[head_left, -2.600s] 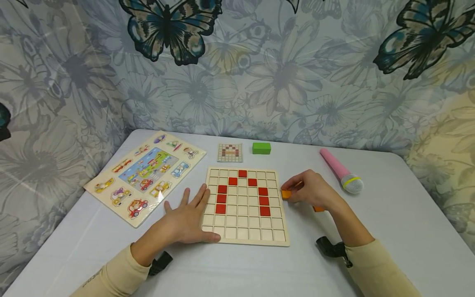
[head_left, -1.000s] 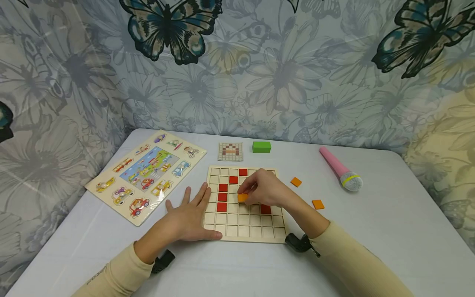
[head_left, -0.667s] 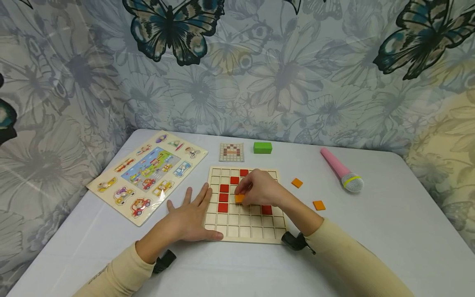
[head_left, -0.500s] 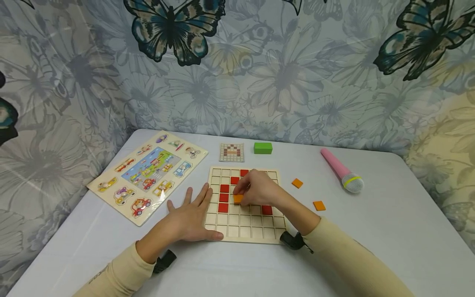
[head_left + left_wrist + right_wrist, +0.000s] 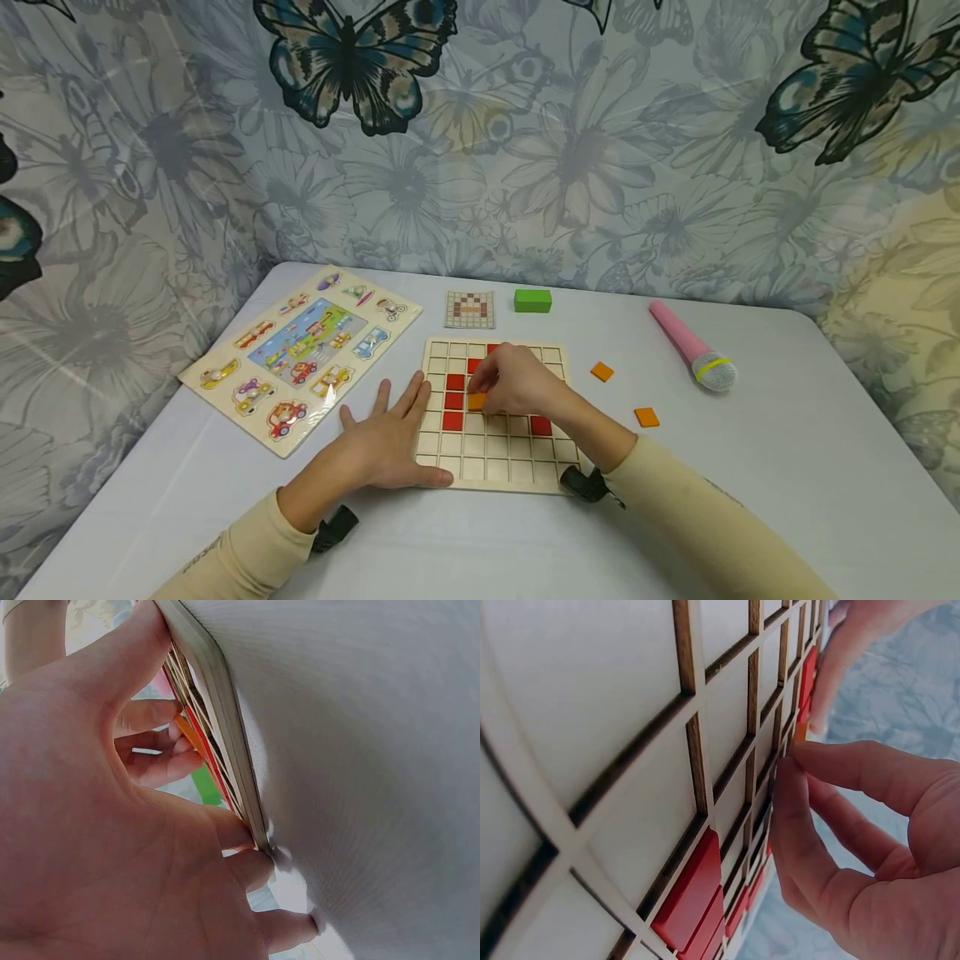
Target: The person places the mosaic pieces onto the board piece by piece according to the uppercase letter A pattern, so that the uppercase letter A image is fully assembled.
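A wooden grid board (image 5: 497, 472) lies flat on the white table, with several red square tiles (image 5: 453, 400) in its cells. Thumb and fingers of my right hand (image 5: 523, 383) pinch an orange square tile (image 5: 476, 402) over the cell just right of the left red column. Only a sliver of that orange tile (image 5: 800, 733) shows in the right wrist view, and the hand hides some right-side red tiles from the head view. My left hand (image 5: 384, 450) rests spread along the board's left edge, its thumb on the near left corner and fingertips at the side.
Right of the board lie two loose orange tiles (image 5: 602, 372), with a pink toy microphone (image 5: 686, 343) beyond. Behind it are a small pattern card (image 5: 470, 310) and a green block (image 5: 532, 301). A vehicle picture puzzle (image 5: 300, 358) lies at the left.
My right hand carried the orange tile from right of the board leftward over the grid, then shifted slightly further left beside the red column. My left hand stayed on the board's edge.
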The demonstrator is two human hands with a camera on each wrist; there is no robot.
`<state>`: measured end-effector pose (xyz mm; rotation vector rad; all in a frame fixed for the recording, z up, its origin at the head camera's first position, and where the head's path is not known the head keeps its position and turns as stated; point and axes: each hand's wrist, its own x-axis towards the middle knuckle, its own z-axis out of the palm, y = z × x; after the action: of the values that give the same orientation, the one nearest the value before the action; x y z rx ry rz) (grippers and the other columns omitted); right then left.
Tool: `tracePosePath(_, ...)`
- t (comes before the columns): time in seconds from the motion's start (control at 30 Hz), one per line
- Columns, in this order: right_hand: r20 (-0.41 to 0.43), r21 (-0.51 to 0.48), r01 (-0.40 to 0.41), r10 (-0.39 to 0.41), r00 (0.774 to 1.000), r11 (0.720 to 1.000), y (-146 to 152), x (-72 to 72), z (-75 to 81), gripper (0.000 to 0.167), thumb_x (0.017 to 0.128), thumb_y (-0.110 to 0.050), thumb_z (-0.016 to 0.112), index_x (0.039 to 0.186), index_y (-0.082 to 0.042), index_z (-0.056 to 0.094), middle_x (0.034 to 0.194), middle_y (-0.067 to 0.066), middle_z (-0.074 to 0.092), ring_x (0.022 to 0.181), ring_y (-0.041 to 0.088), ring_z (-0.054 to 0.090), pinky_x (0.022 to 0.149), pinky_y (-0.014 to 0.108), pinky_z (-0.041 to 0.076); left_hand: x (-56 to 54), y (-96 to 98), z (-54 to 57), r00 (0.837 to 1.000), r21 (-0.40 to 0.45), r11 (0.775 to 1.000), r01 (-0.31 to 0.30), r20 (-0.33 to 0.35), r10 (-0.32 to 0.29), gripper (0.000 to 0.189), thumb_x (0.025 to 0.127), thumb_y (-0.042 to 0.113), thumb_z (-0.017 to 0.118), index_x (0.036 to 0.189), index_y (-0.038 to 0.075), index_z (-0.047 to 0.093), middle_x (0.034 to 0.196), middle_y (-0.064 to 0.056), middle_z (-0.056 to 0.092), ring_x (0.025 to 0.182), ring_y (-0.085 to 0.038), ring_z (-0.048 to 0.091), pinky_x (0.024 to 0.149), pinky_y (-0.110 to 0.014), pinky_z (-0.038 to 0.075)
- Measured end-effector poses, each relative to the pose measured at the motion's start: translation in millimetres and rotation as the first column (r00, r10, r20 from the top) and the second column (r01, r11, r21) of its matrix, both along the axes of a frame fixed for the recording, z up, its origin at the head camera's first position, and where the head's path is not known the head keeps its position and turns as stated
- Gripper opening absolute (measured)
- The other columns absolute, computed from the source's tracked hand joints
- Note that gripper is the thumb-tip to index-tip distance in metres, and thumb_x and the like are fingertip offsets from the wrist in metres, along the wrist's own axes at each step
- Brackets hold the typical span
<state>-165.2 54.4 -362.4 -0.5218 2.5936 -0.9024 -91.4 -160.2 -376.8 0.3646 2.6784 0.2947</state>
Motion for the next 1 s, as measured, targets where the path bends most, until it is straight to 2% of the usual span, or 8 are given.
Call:
tracePosePath(0.43,-0.04,0.029,-0.003,0.004,0.999,1.0,-2.8,0.2,0.0,0.027,0.068,0.008,0.084,0.088,-0.011,0.082,0.084,0.001,0.074,0.08,0.014,0.062,0.073,0.027,0.053,-0.1,0.6,0.6,1.0,-0.003,1.0,0.0,-0.002,0.0,0.133,0.075,0.08,0.074,0.169,0.01,0.01,0.178,-0.005,0.001,0.158,-0.053,0.009,0.1,-0.093,0.016)
tracePosePath(1.0,-0.051,0.038,-0.008,0.01,0.999,0.999,-5.3,-0.3,-0.9,0.027,0.067,0.009,0.084,0.087,-0.009,0.081,0.083,0.002,0.072,0.079,0.014,0.061,0.071,0.026,0.052,0.0,0.3,0.1,1.0,-0.004,1.0,-0.002,-0.004,0.002,0.132,0.075,0.08,0.074,0.169,0.01,0.011,0.178,-0.005,0.001,0.158,-0.053,0.009,0.1,-0.093,0.015)
